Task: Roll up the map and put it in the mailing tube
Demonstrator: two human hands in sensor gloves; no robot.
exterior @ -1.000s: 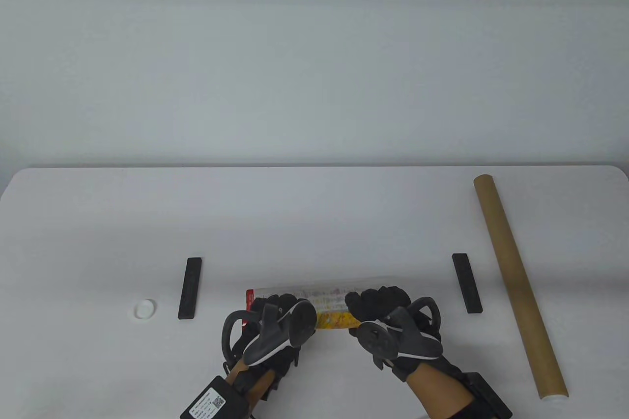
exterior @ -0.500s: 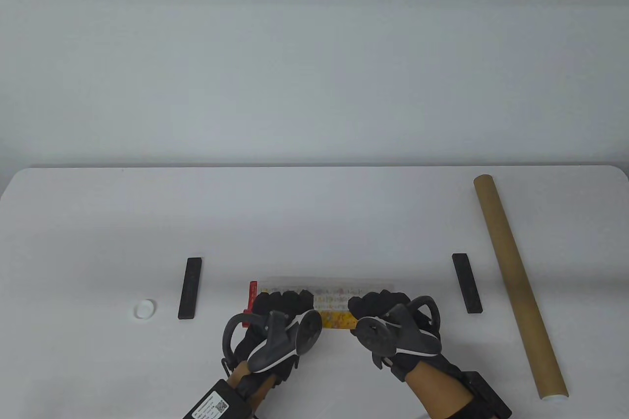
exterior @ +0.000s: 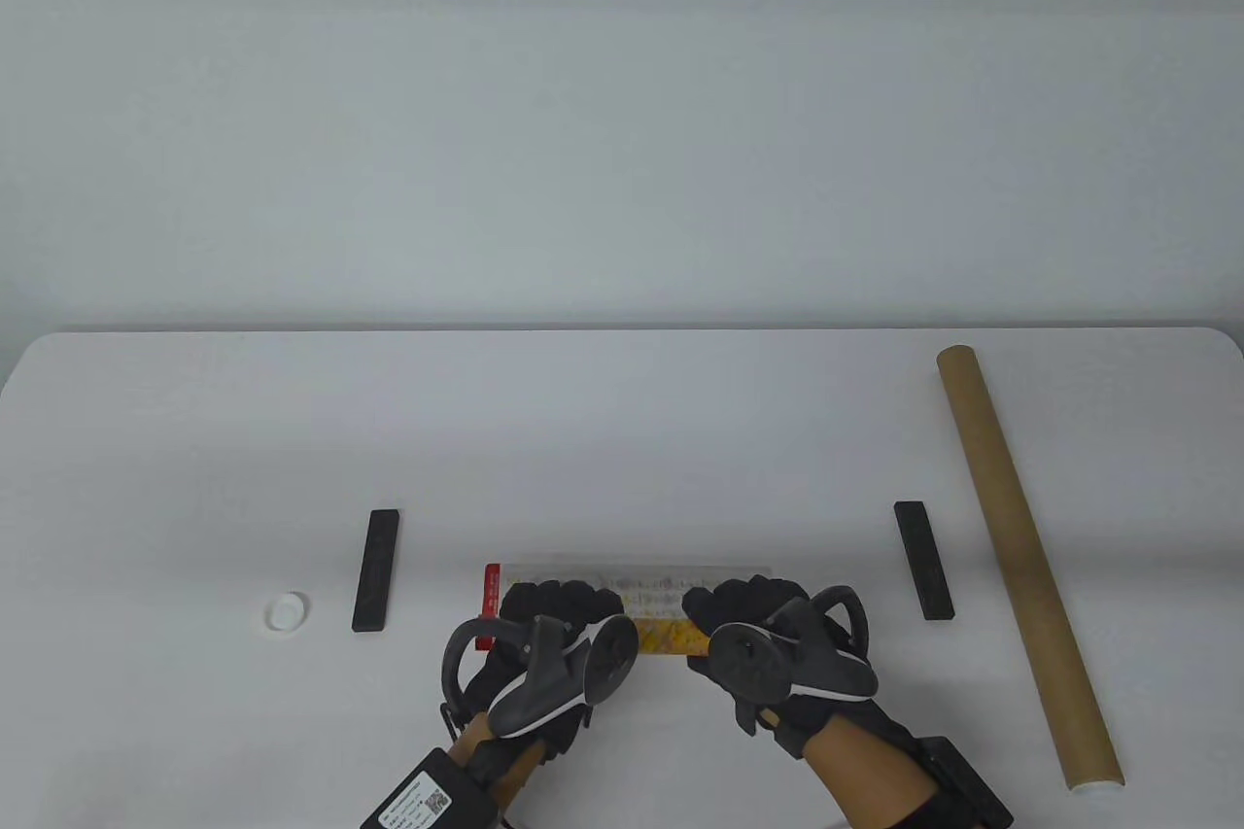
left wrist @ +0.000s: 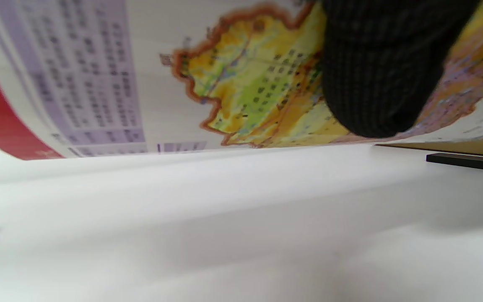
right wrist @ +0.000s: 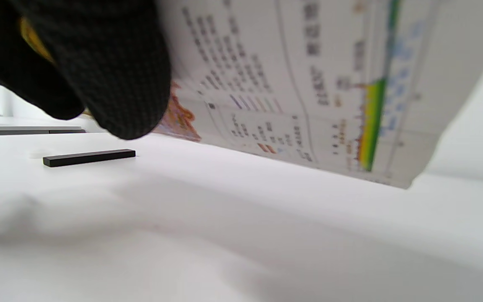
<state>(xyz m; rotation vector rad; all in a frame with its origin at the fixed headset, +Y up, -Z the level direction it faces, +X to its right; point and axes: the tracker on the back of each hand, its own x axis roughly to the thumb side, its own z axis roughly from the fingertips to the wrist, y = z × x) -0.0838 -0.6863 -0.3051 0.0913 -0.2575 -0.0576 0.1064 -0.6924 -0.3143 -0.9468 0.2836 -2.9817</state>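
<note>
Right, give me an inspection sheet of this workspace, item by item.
Surface: white table, bare across the far half.
Job's things: map, partly rolled, near the front edge; cardboard mailing tube lying at the right, apart from the map.
Clutter: two black bars, one on each side of the map; small white cap at the left.
Hands: left hand and right hand both curl their fingers over the map roll.
Cables: nothing seen.
Surroundings: plain pale wall behind the table.
</note>
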